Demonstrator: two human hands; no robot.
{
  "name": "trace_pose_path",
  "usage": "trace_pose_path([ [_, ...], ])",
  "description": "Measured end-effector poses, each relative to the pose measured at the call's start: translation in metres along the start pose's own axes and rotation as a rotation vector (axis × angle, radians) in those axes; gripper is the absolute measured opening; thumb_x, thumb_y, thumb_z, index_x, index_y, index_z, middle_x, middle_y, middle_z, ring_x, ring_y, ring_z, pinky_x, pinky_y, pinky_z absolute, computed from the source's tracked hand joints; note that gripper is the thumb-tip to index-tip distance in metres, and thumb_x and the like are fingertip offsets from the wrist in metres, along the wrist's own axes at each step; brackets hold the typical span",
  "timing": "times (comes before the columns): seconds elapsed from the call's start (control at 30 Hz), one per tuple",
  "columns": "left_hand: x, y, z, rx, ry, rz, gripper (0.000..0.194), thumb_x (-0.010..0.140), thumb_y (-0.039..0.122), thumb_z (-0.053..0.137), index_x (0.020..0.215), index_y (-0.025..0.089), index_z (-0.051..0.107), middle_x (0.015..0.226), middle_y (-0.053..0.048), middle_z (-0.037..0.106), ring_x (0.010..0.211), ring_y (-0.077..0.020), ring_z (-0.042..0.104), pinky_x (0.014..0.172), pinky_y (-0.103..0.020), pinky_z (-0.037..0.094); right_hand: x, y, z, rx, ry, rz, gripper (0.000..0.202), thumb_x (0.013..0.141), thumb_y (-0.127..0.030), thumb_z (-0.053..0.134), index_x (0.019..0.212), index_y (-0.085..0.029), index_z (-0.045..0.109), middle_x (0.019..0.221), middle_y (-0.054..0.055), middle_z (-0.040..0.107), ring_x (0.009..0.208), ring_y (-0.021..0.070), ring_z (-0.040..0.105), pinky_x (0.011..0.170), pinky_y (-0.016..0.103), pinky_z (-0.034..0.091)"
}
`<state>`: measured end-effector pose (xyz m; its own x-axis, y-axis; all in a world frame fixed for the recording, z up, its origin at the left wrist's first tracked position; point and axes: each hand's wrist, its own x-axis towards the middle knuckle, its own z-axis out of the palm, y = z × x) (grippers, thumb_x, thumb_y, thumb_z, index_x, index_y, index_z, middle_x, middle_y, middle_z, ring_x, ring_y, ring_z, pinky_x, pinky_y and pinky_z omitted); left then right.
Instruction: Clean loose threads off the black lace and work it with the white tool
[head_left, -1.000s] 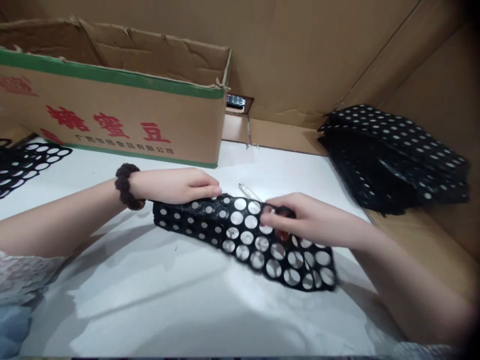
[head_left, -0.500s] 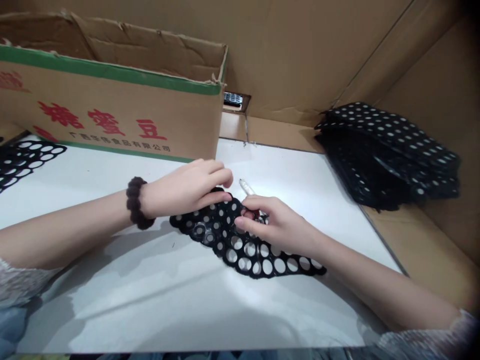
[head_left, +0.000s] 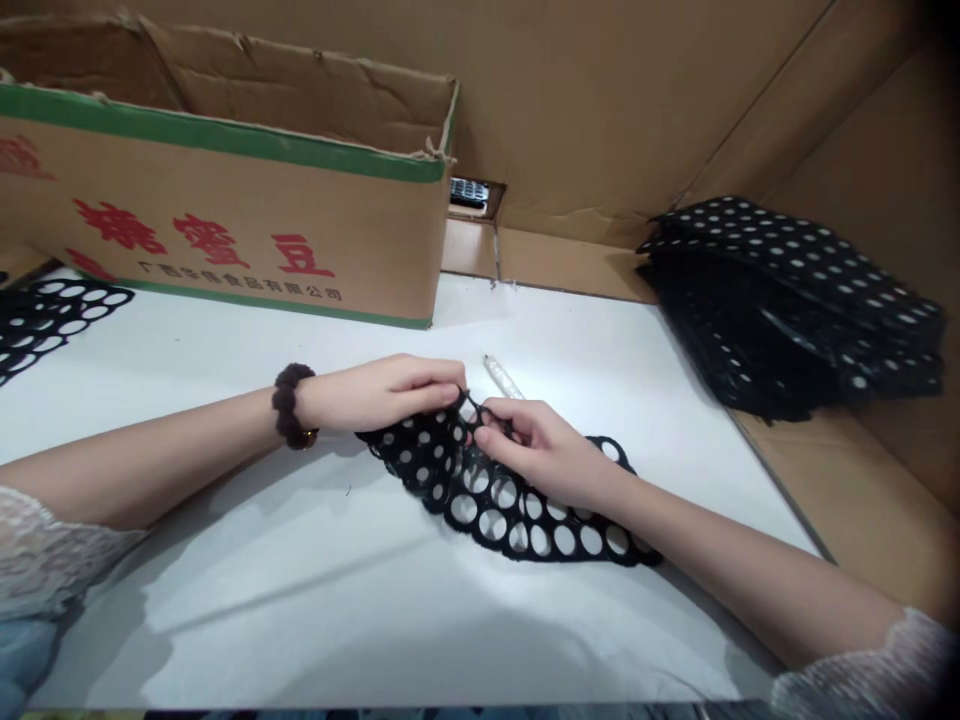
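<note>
Between my hands a black sheet full of round holes [head_left: 491,500] lies on the white table [head_left: 315,620], its upper edge lifted and bunched. My left hand [head_left: 390,390] is closed on that raised edge, thumb on top and fingers behind. Close beside it, my right hand [head_left: 540,445] pinches the same sheet between thumb and fingers; some fingertips are hidden under the material. The sheet's right part spreads flat beneath my right wrist. Just behind my right hand lies a slim whitish pen-like object [head_left: 502,376], partly covered by the hand.
An open cardboard box [head_left: 262,240] with green edging and red lettering stands at the back left. A pile of black dotted sheets [head_left: 795,300] rests at the right by the cardboard wall [head_left: 600,120]. Another holed black piece [head_left: 60,320] lies at the far left.
My left hand has lowered and gripped the sheet's upper edge, its fingers now closed behind it. The sheet's middle is pulled up between my hands, and more of its right part shows.
</note>
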<state>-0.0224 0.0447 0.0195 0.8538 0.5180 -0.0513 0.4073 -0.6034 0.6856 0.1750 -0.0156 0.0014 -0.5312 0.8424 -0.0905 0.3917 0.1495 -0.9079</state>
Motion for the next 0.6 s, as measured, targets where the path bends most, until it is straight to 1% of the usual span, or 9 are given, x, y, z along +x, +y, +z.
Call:
trace_pose_path([
  [0.1, 0.000, 0.000, -0.001, 0.038, 0.188, -0.096, 0.029, 0.087, 0.035, 0.030, 0.070, 0.016, 0.043, 0.064, 0.003, 0.044, 0.061, -0.0093, 0.040, 0.059, -0.019, 0.032, 0.003, 0.002, -0.001, 0.067, 0.067, 0.042, 0.025, 0.086, -0.032, 0.040, 0.066, -0.017, 0.039, 0.058, -0.005, 0.031, 0.052, 0.0061, 0.029, 0.047, 0.021, 0.025],
  [0.2, 0.003, 0.001, 0.003, 0.060, 0.323, -0.168, 0.030, 0.086, 0.033, 0.030, 0.063, 0.016, 0.039, 0.058, 0.004, 0.042, 0.056, -0.0086, 0.039, 0.056, -0.020, 0.030, 0.006, 0.001, -0.001, 0.129, 0.062, 0.053, 0.029, 0.086, -0.035, 0.039, 0.066, -0.015, 0.047, 0.059, -0.003, 0.040, 0.053, 0.0063, 0.036, 0.048, 0.022, 0.028],
  [0.27, 0.005, -0.002, 0.003, 0.065, 0.411, -0.224, 0.029, 0.085, 0.031, 0.031, 0.060, 0.016, 0.037, 0.056, 0.004, 0.042, 0.054, -0.0084, 0.039, 0.054, -0.021, 0.030, 0.005, 0.002, 0.000, 0.155, 0.063, 0.057, 0.031, 0.085, -0.039, 0.041, 0.067, -0.015, 0.049, 0.059, -0.003, 0.043, 0.052, 0.0064, 0.037, 0.048, 0.021, 0.029],
  [0.37, 0.004, -0.009, -0.003, 0.043, 0.592, -0.355, 0.025, 0.083, 0.027, 0.029, 0.061, 0.017, 0.036, 0.054, 0.004, 0.042, 0.050, -0.0087, 0.040, 0.053, -0.022, 0.030, 0.003, 0.004, 0.001, 0.116, 0.070, 0.070, 0.034, 0.079, -0.043, 0.050, 0.061, -0.015, 0.046, 0.054, -0.004, 0.038, 0.049, 0.0056, 0.033, 0.045, 0.021, 0.026],
  [0.4, 0.003, -0.010, -0.005, 0.058, 0.633, -0.385, 0.025, 0.083, 0.027, 0.029, 0.062, 0.017, 0.036, 0.054, 0.003, 0.042, 0.050, -0.0090, 0.040, 0.052, -0.022, 0.030, 0.002, 0.005, 0.001, 0.096, 0.068, 0.073, 0.035, 0.078, -0.043, 0.052, 0.059, -0.015, 0.045, 0.053, -0.004, 0.037, 0.048, 0.0055, 0.032, 0.045, 0.021, 0.025],
  [0.43, 0.002, -0.009, -0.006, 0.095, 0.638, -0.387, 0.025, 0.083, 0.026, 0.029, 0.062, 0.017, 0.037, 0.055, 0.003, 0.044, 0.051, -0.0093, 0.041, 0.053, -0.022, 0.030, 0.002, 0.006, 0.001, 0.081, 0.066, 0.073, 0.035, 0.077, -0.043, 0.053, 0.059, -0.014, 0.045, 0.053, -0.004, 0.038, 0.049, 0.0056, 0.033, 0.045, 0.021, 0.026],
  [0.47, 0.001, -0.006, -0.006, 0.151, 0.601, -0.361, 0.025, 0.083, 0.027, 0.031, 0.062, 0.017, 0.039, 0.056, 0.003, 0.045, 0.052, -0.0096, 0.041, 0.053, -0.023, 0.029, 0.002, 0.006, 0.001, 0.075, 0.066, 0.070, 0.035, 0.078, -0.043, 0.052, 0.060, -0.014, 0.047, 0.054, -0.003, 0.040, 0.049, 0.0060, 0.034, 0.046, 0.021, 0.028],
  [0.53, -0.001, 0.003, 0.000, 0.277, 0.449, -0.268, 0.025, 0.083, 0.029, 0.035, 0.064, 0.016, 0.043, 0.058, 0.002, 0.047, 0.054, -0.0100, 0.042, 0.054, -0.023, 0.028, 0.003, 0.006, 0.002, 0.076, 0.073, 0.060, 0.033, 0.079, -0.043, 0.049, 0.064, -0.014, 0.053, 0.057, -0.002, 0.045, 0.052, 0.0074, 0.039, 0.049, 0.022, 0.031],
  [0.6, -0.003, 0.014, 0.011, 0.342, 0.298, -0.198, 0.025, 0.085, 0.032, 0.034, 0.068, 0.017, 0.045, 0.058, 0.002, 0.047, 0.054, -0.0101, 0.041, 0.053, -0.022, 0.027, 0.005, 0.005, 0.003, 0.057, 0.086, 0.050, 0.033, 0.081, -0.043, 0.047, 0.067, -0.014, 0.054, 0.058, -0.001, 0.045, 0.054, 0.0084, 0.040, 0.051, 0.022, 0.032],
])
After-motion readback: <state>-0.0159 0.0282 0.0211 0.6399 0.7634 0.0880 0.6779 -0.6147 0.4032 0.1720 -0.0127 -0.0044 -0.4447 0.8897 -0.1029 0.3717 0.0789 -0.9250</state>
